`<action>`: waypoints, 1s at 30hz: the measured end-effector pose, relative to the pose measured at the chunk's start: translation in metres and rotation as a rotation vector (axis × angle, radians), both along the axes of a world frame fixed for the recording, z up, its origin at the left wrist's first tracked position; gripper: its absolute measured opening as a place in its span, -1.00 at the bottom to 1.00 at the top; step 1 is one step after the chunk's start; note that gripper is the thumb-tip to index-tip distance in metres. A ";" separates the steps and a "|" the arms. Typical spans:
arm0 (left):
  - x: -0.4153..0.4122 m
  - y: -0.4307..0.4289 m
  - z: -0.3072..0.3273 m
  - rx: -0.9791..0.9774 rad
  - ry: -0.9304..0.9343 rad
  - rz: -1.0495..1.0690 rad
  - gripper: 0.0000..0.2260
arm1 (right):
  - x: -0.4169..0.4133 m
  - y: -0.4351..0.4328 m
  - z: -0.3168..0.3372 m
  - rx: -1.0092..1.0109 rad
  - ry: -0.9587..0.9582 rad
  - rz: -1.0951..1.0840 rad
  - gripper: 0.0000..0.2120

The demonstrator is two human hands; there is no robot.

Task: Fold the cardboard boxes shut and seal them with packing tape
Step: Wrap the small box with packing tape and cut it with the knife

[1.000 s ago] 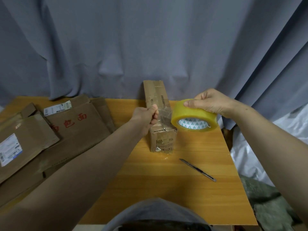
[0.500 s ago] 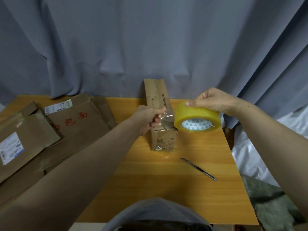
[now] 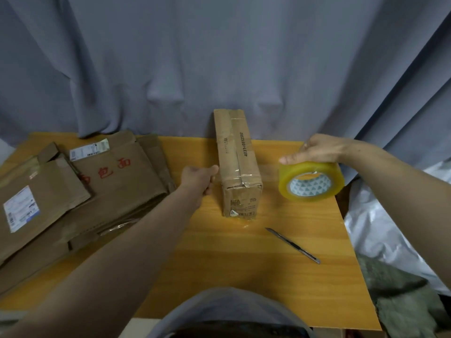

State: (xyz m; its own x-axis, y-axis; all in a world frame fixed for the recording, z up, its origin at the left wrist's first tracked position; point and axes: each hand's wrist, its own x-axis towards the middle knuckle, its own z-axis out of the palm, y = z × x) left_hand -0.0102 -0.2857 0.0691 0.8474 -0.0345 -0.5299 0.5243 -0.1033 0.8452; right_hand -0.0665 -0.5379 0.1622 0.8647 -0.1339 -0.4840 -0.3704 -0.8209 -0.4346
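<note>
A long narrow cardboard box (image 3: 238,164) lies on the wooden table (image 3: 244,276), old tape across its top and near end. My left hand (image 3: 199,178) is at the box's left side with its fingers curled, the thumb against the upper left edge, pinching the end of the clear tape. My right hand (image 3: 317,150) grips a yellow packing tape roll (image 3: 311,181) from above, held in the air to the right of the box. A faint, blurred strip of clear tape (image 3: 268,169) stretches from the roll across the box top.
A slim utility knife (image 3: 292,245) lies on the table in front of the box, to its right. Several flattened cardboard boxes (image 3: 109,181) are stacked on the left. A grey curtain (image 3: 219,57) hangs behind the table. White plastic sheeting (image 3: 380,228) lies off the right edge.
My left hand has moved left and down, from above the box to its left side, taking the tape end with it. My right hand has drawn the roll away to the right.
</note>
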 end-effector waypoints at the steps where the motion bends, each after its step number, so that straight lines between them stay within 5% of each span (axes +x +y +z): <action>1: -0.003 0.000 -0.005 0.014 -0.008 0.009 -0.77 | 0.003 0.001 -0.006 -0.029 0.019 -0.006 -0.33; 19: -0.010 0.012 -0.039 0.155 -0.026 0.083 -0.65 | 0.043 0.024 -0.041 -0.235 0.102 0.134 -0.50; 25: -0.009 0.004 -0.052 0.230 0.105 0.013 -0.83 | 0.043 0.026 -0.059 -0.227 0.150 0.127 -0.50; 28: -0.010 -0.001 -0.056 0.269 0.160 -0.068 -0.62 | 0.042 0.026 -0.068 -0.165 0.184 0.116 -0.49; 30: -0.012 -0.006 -0.055 0.280 0.173 -0.130 -0.83 | 0.042 0.026 -0.070 -0.145 0.188 0.119 -0.48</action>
State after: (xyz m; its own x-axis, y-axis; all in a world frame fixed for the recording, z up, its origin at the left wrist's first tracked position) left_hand -0.0221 -0.2921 0.0142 0.7425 0.0305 -0.6691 0.6242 -0.3937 0.6748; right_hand -0.0244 -0.5119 0.0926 0.7750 -0.1168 -0.6211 -0.3311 -0.9122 -0.2416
